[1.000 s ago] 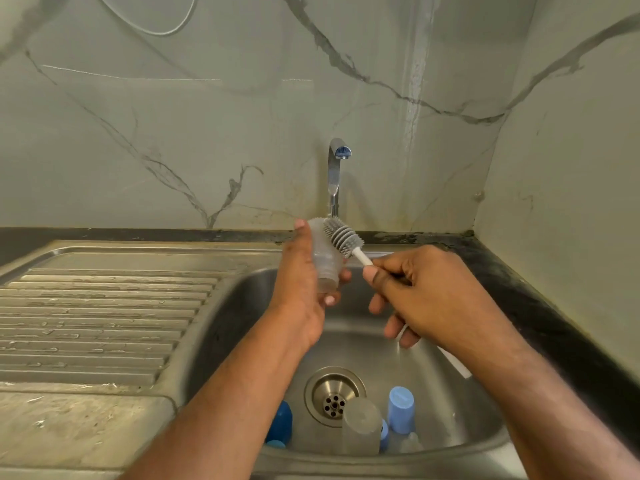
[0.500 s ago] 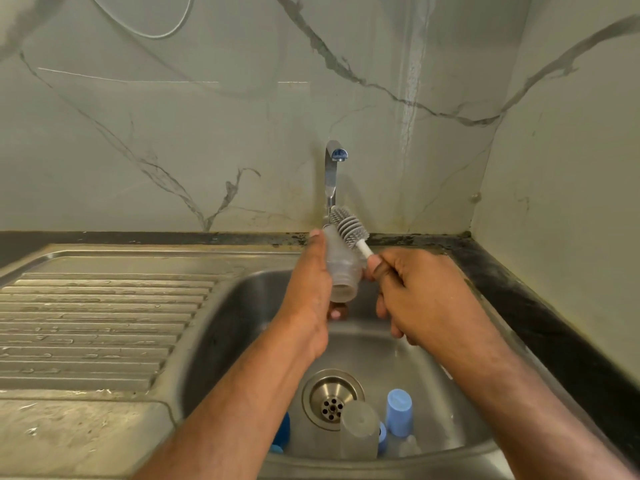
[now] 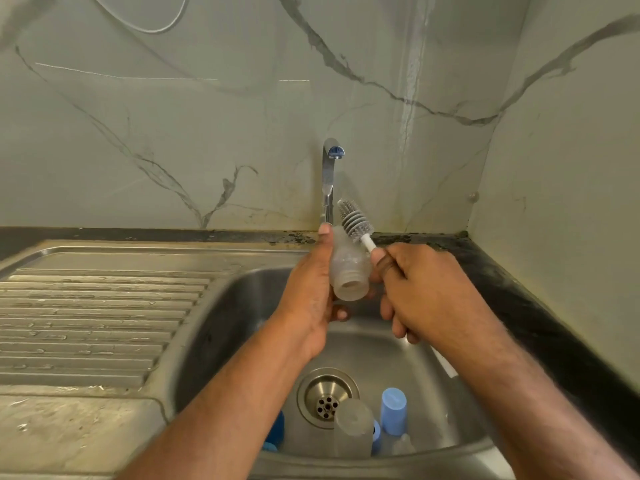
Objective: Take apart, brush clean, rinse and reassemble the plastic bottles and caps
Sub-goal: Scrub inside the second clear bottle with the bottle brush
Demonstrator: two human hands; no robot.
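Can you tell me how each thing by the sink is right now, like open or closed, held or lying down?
clear bottle: capless, open mouth facing the camera, held in the left hand
brush: held in the right hand, bristles outside the bottle, against its base
tap: no water visible
light blue cap: upright in the sink
frosted piece: standing by the drain

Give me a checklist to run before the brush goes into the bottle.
1. Bottle held firmly by left hand: ok.
2. Bottle cap off, mouth open toward camera: ok.
3. Brush gripped by right hand: ok.
4. Brush head lined up with the mouth: not ok, it sits at the bottle's far end.
5. Work held over the sink: ok.
6. Water at the tap: cannot tell, no stream visible.
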